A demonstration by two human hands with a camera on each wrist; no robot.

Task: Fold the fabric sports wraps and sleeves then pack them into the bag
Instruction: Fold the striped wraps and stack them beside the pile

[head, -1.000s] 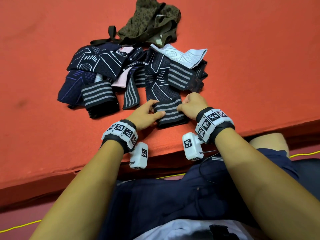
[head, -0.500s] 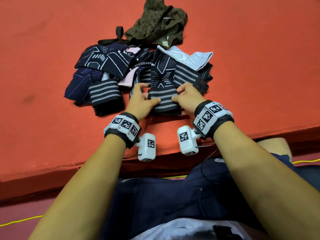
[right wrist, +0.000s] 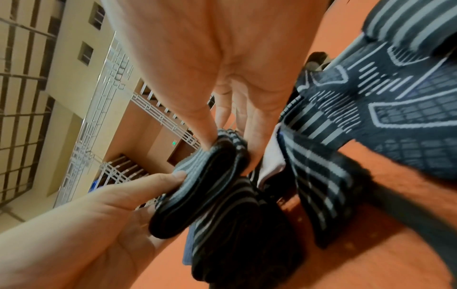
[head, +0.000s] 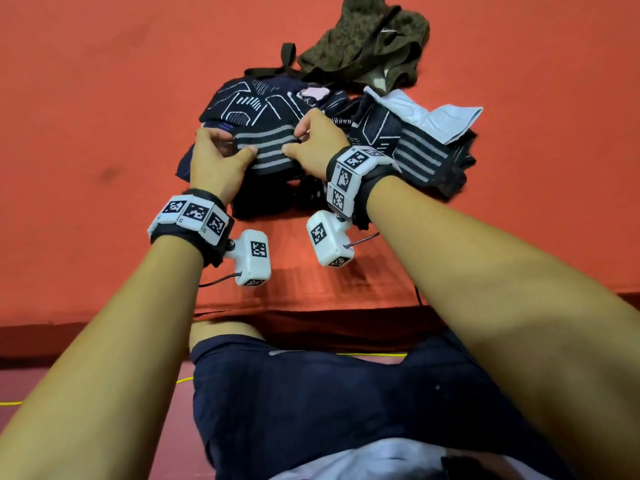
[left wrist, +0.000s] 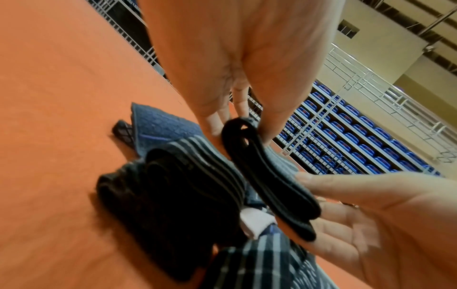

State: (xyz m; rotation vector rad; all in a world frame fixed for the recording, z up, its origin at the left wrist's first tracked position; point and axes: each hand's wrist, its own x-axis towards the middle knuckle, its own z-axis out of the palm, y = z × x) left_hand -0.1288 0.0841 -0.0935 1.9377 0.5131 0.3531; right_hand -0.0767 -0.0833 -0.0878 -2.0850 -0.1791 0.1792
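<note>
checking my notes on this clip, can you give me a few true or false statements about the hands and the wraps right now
1. Both hands hold the same folded striped wrap. True.
2. The left hand lies flat on the mat. False: it grips the wrap's left end.
3. The olive patterned bag lies beyond the pile. True.
4. The held wrap is already inside the bag. False: it is above the pile, outside the bag.
5. The right hand pinches the wrap's right end. True.

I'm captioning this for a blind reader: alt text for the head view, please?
Two hands, left hand and right hand, hold a folded striped wrap above a pile of dark wraps on an orange mat, with an olive bag behind.
</note>
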